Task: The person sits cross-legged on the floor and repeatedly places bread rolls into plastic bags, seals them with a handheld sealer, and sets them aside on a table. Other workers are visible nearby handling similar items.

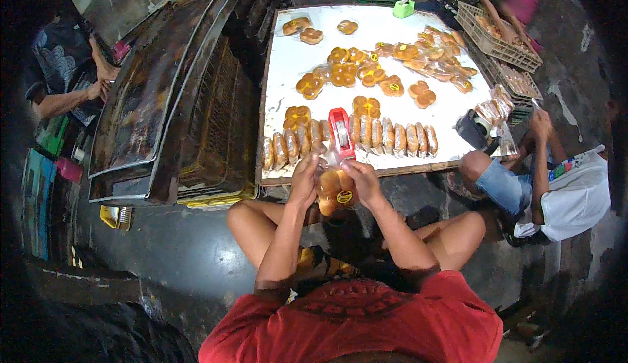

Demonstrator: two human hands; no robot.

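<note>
Between my left hand (306, 177) and my right hand (362, 180) hangs a clear plastic bag of clustered bread rolls (335, 193) with a round yellow label. Both hands pinch the gathered top of the bag at the near edge of a white table (309, 168). Just beyond my fingers stands a red tape dispenser (341, 132) with a roll of tape. A row of long wrapped buns (387, 137) stretches to both sides of it. More bagged roll clusters (343, 74) lie farther back on the table.
Stacked dark baking trays (142, 83) and crates (208, 137) stand at the left. A green tape dispenser (404, 8) sits at the table's far edge, a black one (475, 130) at the right. People sit at the right, near crates of bread (498, 39); another person is at the far left.
</note>
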